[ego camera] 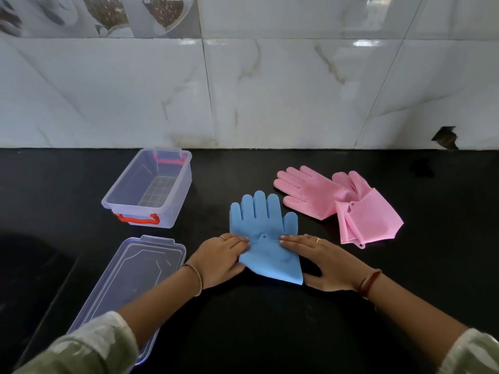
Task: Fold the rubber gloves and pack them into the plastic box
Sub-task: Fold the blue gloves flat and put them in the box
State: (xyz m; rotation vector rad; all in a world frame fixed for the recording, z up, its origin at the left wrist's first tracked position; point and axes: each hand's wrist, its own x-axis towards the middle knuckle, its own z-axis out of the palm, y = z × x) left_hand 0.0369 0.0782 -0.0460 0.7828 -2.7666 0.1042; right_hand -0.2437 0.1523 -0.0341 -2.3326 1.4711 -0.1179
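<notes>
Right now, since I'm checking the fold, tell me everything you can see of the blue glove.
The blue glove looks like soft matte rubber, lying flat on the black counter with its fingers pointing toward the tiled wall. Its cuff flares toward the person, with a small holed tab near the middle. The left hand and right hand press flat on its two sides. It lies apart from the pink gloves and outside the plastic box.

There was only the one view, from a wide-angle camera worn on the person's head. It looked forward and down across the black bench (351, 333) toward the tiled wall (270, 90) behind it, whose lines bowed at the edges. It sat close: both forearms reached in from the bottom corners, and the wall filled the upper part of the picture.
</notes>
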